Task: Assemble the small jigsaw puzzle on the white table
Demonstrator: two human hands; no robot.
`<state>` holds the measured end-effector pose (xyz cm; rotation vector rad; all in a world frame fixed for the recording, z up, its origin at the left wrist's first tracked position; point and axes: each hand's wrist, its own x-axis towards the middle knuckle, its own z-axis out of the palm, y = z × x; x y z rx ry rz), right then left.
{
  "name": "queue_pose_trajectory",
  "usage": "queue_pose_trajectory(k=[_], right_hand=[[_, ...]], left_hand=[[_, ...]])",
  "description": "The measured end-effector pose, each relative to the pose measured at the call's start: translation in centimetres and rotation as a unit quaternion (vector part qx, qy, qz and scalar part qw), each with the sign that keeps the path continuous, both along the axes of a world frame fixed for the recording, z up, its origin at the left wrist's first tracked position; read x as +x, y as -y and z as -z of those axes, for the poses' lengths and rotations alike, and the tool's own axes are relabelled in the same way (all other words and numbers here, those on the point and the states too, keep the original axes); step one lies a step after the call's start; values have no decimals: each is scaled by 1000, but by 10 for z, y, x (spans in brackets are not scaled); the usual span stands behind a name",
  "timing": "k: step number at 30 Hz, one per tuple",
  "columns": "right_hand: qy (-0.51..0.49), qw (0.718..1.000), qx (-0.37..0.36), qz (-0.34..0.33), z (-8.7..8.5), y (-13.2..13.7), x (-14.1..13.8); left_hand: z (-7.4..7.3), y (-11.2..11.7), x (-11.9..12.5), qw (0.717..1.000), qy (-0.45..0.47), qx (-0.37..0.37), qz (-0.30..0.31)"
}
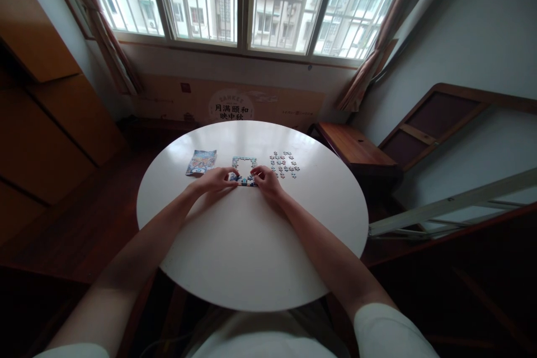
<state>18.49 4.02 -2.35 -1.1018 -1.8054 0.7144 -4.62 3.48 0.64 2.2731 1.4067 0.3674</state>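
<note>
A partly assembled jigsaw puzzle [244,159] lies on the white round table [251,246]; its border is joined around a bare white middle. My left hand [217,178] grips the puzzle's left side, thumb near the lower corner and bent fingers on the edge. At the right side, my right hand [267,180] has thumb and fingers closed together on what looks like a jigsaw piece, mostly hidden by the fingertips. Loose jigsaw pieces [283,162] are spread in rough rows to the right of that hand. Left of the puzzle is a colourful printed packet or sheet [202,162].
Beyond the table, a printed board [168,95] leans under the barred window [201,0]. A wooden bench [352,142] stands at the right, near a metal ladder-like frame [453,201]. Wooden cabinets [54,112] line the left.
</note>
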Motion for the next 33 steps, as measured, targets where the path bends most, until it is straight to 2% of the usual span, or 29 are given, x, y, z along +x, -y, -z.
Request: queue_pose_trajectory(k=[16, 26, 30, 33], right_hand=[[2, 1000, -10, -2, -2, 2, -1], [8, 1000, -10, -8, -1, 1, 0], [-18, 999, -25, -10, 0, 0, 0], [-74, 995, -61, -32, 1, -3, 1]], left_hand=[[2, 0, 0, 1000, 5, 4, 0], [-4, 4, 1, 1000, 4, -6, -5], [-3, 3, 1, 1000, 11, -4, -4], [-1, 2, 1, 1000, 8, -3, -7]])
